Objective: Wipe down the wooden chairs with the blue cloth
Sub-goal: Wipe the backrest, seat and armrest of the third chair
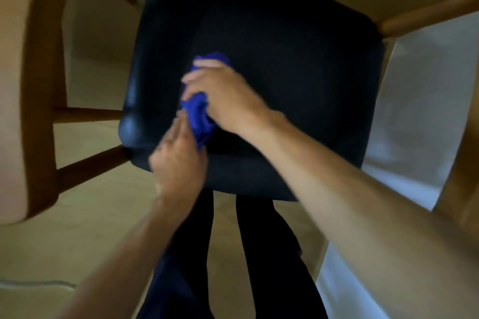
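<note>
A chair with a black padded seat [285, 65] stands right below me. The bunched blue cloth [198, 114] lies on the left half of the seat. My right hand [220, 93] lies over the cloth with its fingers curled round it. My left hand [178, 160] is at the seat's near left edge, its fingertips touching the cloth's lower end. The frame is blurred by motion, so the exact left grip is unclear.
A second wooden chair frame [41, 85] with rungs stands to the left. A wooden table leg [427, 15] crosses the upper right. My dark trouser legs [259, 254] are below the seat, on a pale floor [77, 228].
</note>
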### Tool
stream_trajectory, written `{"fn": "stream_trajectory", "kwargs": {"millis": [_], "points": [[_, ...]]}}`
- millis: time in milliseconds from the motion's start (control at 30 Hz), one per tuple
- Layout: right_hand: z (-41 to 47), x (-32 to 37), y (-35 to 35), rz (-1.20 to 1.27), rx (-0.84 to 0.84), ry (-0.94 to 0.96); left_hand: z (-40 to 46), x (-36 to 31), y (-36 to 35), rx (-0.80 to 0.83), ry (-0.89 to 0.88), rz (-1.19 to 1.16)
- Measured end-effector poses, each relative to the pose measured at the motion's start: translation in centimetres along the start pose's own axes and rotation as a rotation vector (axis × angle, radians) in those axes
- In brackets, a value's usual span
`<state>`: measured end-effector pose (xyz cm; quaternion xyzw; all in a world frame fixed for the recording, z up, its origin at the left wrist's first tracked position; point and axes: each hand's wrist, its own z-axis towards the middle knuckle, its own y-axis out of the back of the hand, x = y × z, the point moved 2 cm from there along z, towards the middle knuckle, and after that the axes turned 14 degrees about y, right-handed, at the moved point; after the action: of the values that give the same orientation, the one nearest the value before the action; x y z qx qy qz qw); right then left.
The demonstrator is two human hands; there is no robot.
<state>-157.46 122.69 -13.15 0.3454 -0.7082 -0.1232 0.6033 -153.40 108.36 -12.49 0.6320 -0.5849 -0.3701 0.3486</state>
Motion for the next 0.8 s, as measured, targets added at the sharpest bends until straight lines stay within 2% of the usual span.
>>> {"fn": "stream_trajectory", "kwargs": {"millis": [100,233,300,367,467,533,600,633,733,800], "points": [[3.2,1.2,-3.5,0.027,0.068,0.086,0.9,2.5,0.1,-0.006,0.07,0.067],[-2.2,-2.3,-1.7,0.218,-0.071,0.052,-1.6,-2.1,-2.5,-0.037,0.076,-0.011],[-7.5,-4.7,0.0,0.229,-0.191,-0.034,-3.9,-5.7,-4.3,-0.059,-0.093,-0.03],[-14.0,-6.6,0.7,0.133,-0.36,-0.254,-6.7,-9.6,-6.2,-0.039,-0.325,-0.016],[-22.5,-6.6,-0.7,0.059,-0.684,-0.727,-9.2,-13.8,-7.5,0.136,-0.671,0.043],[-24.5,-5.8,-2.1,0.115,-0.836,-0.889,-8.3,-15.0,-7.4,0.293,-0.893,0.072],[-24.6,-5.4,-1.9,0.177,-0.903,-0.915,-5.9,-15.8,-6.6,0.408,-1.008,0.11],[-24.3,-5.5,-1.1,0.204,-0.936,-0.918,-4.7,-16.5,-5.9,0.414,-1.032,0.141],[-23.3,-7.2,2.3,0.151,-1.064,-0.898,-2.5,-21.3,-4.4,0.279,-1.05,0.073],[-22.7,-9.5,4.7,0.232,-1.2,-0.88,-1.9,-25.4,-4.1,0.23,-1.035,0.003]]}}
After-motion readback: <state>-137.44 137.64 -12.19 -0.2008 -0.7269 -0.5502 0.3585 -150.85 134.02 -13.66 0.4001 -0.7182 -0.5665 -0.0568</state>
